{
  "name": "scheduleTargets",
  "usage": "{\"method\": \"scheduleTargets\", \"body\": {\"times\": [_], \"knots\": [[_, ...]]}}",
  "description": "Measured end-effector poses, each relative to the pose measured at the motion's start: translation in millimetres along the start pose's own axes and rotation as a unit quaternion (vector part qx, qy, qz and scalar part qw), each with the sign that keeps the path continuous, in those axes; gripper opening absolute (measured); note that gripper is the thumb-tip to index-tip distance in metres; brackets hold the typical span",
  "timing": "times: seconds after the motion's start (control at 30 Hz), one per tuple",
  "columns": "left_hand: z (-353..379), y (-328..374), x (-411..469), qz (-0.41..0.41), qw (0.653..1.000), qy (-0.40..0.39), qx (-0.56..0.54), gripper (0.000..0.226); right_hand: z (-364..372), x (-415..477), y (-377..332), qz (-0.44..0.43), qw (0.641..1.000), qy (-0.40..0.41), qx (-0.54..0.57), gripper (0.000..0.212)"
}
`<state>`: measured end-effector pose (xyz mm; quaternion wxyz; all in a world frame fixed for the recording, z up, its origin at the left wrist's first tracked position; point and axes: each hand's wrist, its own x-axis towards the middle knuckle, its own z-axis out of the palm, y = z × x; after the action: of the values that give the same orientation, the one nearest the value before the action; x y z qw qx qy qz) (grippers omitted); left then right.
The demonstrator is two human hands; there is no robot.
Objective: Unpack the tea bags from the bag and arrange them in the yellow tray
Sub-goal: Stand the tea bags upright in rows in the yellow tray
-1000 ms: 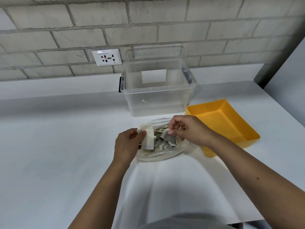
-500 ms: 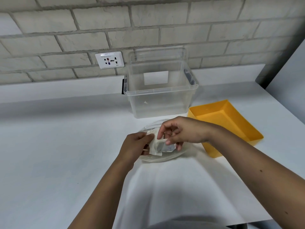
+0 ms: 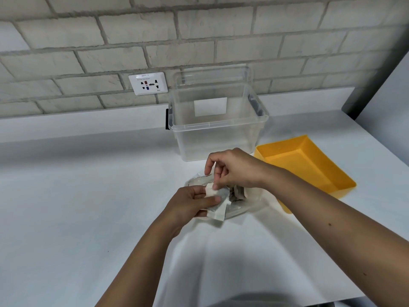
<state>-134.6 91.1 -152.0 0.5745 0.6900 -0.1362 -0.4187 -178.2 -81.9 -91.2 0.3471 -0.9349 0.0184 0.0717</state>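
Note:
A clear plastic bag (image 3: 247,203) with several tea bags inside lies on the white table, just in front of me. My left hand (image 3: 190,202) grips a small stack of pale tea bags (image 3: 218,207) at the bag's left edge, thumb on top. My right hand (image 3: 234,168) hovers over the bag and pinches the top corner of a tea bag from that stack between thumb and forefinger. The yellow tray (image 3: 327,173) sits to the right of the bag with nothing in it.
A clear storage box (image 3: 217,138) stands behind the bag against the brick wall, beside a wall socket (image 3: 147,83). The table's right edge runs diagonally past the tray, and its front edge is near my body.
My right hand moved left from inside the bag to the stack in my left hand. My left hand shifted slightly toward me with the tea bags.

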Motion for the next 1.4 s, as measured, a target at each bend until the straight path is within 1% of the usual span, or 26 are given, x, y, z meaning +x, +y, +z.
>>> {"method": "scheduleTargets", "body": {"times": [0.03, 0.13, 0.2, 0.27, 0.33, 0.4, 0.47, 0.53, 0.6, 0.7, 0.8, 0.83, 0.93, 1.0, 1.07, 1.2, 1.4], "knots": [[0.6, 0.2, 0.9, 0.004, 1.0, 0.021, 0.001, 0.02, -0.9, 0.0, 2.5, 0.005, 1.0, 0.011, 0.009, 0.024], [-3.7, -2.1, 5.5, 0.028, 0.995, 0.1, -0.01, 0.015, -4.8, -2.6, 17.5, 0.022, 0.996, 0.078, 0.039, 0.015], [-6.8, -4.5, 8.4, 0.039, 0.987, 0.152, -0.016, 0.012, -5.4, -9.5, 30.4, 0.027, 0.995, 0.091, 0.008, 0.013], [-6.9, -7.1, 10.2, 0.045, 0.982, 0.18, -0.014, 0.008, -0.7, -18.2, 42.3, 0.029, 0.995, 0.072, -0.064, 0.013], [-5.3, -8.4, 10.8, 0.048, 0.981, 0.19, -0.009, 0.006, 9.3, -25.4, 52.2, 0.038, 0.987, 0.056, -0.145, 0.012], [-3.2, -9.6, 10.8, 0.047, 0.98, 0.196, -0.01, 0.006, 19.9, -31.2, 56.7, 0.066, 0.968, 0.059, -0.234, 0.009], [0.1, -10.5, 10.3, 0.044, 0.98, 0.196, -0.011, 0.006, 30.1, -35.6, 60.1, 0.086, 0.95, 0.072, -0.29, 0.02], [1.8, -10.4, 9.9, 0.043, 0.981, 0.191, -0.006, 0.006, 38.7, -37.5, 61.4, 0.095, 0.939, 0.087, -0.318, 0.03], [1.5, -9.6, 10.1, 0.04, 0.981, 0.187, -0.004, 0.007, 46.7, -37.6, 61.3, 0.104, 0.933, 0.108, -0.327, 0.035], [-0.2, -7.9, 9.1, 0.037, 0.983, 0.181, 0.001, 0.007, 54.4, -37.8, 61.4, 0.114, 0.929, 0.142, -0.323, 0.027], [-0.1, -5.0, 7.7, 0.044, 0.983, 0.178, 0.006, 0.007, 52.6, -40.2, 66.3, 0.112, 0.936, 0.166, -0.291, 0.024], [0.8, -3.9, 7.9, 0.048, 0.982, 0.18, 0.006, 0.008, 49.8, -42.0, 68.3, 0.117, 0.944, 0.181, -0.251, 0.022], [8.3, -0.2, 7.7, 0.064, 0.979, 0.192, -0.009, 0.008, 35.4, -49.7, 73.4, 0.12, 0.961, 0.242, -0.063, 0.013], [18.7, 1.7, 8.3, 0.074, 0.977, 0.2, -0.024, 0.009, 20.0, -57.5, 76.9, 0.092, 0.963, 0.253, 0.035, 0.01], [31.9, 3.5, 8.7, 0.081, 0.974, 0.206, -0.04, 0.01, 2.2, -66.2, 82.2, 0.063, 0.962, 0.248, 0.095, 0.007], [64.9, 7.1, 14.1, 0.088, 0.971, 0.211, -0.063, 0.015, -37.6, -81.3, 118.3, 0.042, 0.96, 0.225, 0.162, 0.009], [106.3, 17.0, 34.2, 0.092, 0.968, 0.215, -0.087, 0.015, -75.1, -74.9, 186.6, 0.054, 0.973, 0.19, 0.117, 0.007]]}}
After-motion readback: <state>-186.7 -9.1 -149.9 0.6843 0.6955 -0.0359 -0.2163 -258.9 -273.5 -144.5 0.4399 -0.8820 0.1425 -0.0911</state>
